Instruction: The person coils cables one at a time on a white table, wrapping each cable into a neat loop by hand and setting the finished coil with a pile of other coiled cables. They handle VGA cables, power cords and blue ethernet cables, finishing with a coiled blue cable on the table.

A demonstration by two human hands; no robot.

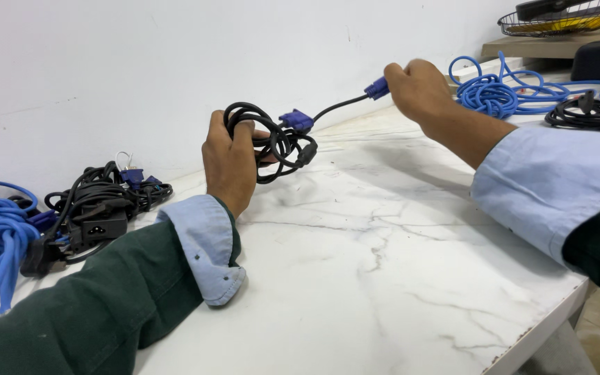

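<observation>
1. Above the white marble counter [355, 278], we are gripping a coiled black cable [276, 142] with our left hand [229, 161], fingers closed around the loops.
2. We are pinching the cable's blue plug [377, 88] in our right hand [418, 90], pulling one strand taut between both hands, which are well apart.
3. A second blue plug [296, 120] is sitting beside the coil.
4. Blue cords [498, 94] are lying behind our right hand; a black tangle [98, 201] is lying at the left.
</observation>
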